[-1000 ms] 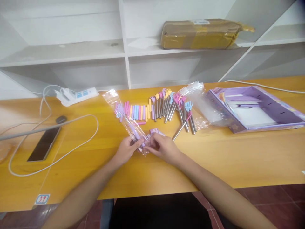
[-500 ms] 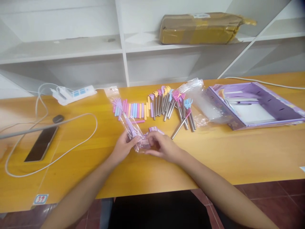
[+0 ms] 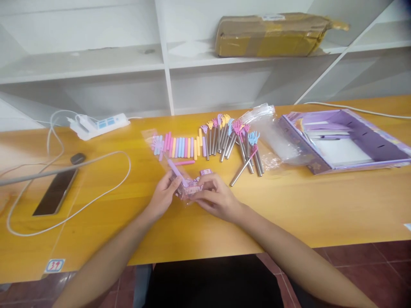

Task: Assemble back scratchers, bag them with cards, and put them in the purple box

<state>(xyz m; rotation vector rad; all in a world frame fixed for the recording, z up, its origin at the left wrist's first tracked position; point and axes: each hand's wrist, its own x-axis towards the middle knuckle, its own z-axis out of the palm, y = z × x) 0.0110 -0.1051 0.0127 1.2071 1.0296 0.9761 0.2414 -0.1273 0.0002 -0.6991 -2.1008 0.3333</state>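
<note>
My left hand (image 3: 164,193) is closed on a clear plastic bag (image 3: 148,136) holding a purple back scratcher (image 3: 175,167), its hand-shaped head pointing away from me. At the bag's near end, the thumb and fingers of my right hand (image 3: 218,197) pinch a small purple printed packet (image 3: 194,188); whether it is inside the bag I cannot tell. Another small purple and white printed piece (image 3: 206,172) lies just beyond the right fingers. Past my hands are a row of pastel handle tubes (image 3: 181,147), a loose pink tube (image 3: 184,162) and several back scratchers with metal rods (image 3: 229,139).
A stack of clear bags (image 3: 272,137) lies right of the scratchers, beside an open purple box (image 3: 316,164). At left are a power strip (image 3: 105,127), a looped white cable (image 3: 96,216) and a phone (image 3: 56,192). A taped carton (image 3: 269,36) sits on the shelf behind.
My right fingers have closed in on the printed packet at the bag's near end. The bag and scratcher have shifted and tilted slightly to the left.
</note>
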